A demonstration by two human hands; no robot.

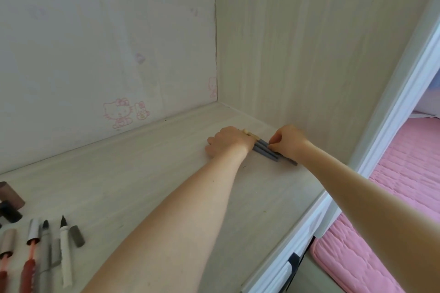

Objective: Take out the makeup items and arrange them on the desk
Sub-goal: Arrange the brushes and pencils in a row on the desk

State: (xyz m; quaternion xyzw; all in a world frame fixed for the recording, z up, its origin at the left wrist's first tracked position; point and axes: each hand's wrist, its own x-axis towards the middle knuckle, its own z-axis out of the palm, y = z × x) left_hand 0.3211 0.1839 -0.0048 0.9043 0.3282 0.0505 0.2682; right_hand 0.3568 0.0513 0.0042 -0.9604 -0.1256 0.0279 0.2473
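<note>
Several grey-handled makeup brushes (266, 151) lie side by side on the pale wooden desk (133, 173), near the right wall. My left hand (228, 141) rests on their far ends, hiding the bristles apart from a pale tip. My right hand (287, 141) pinches the handle of the brush nearest the wall. At the lower left lie lip glosses with red tubes (29, 257), a grey pen (45, 250), a white liner pen (65, 252) with its grey cap (77, 235) off, and dark tubes (9, 200).
A back panel with pink cartoon cat stickers (117, 112) closes the desk behind, and a wood-grain side wall (309, 54) closes it on the right. A white frame (390, 112) edges the desk. A pink quilted bed (392, 197) lies lower right.
</note>
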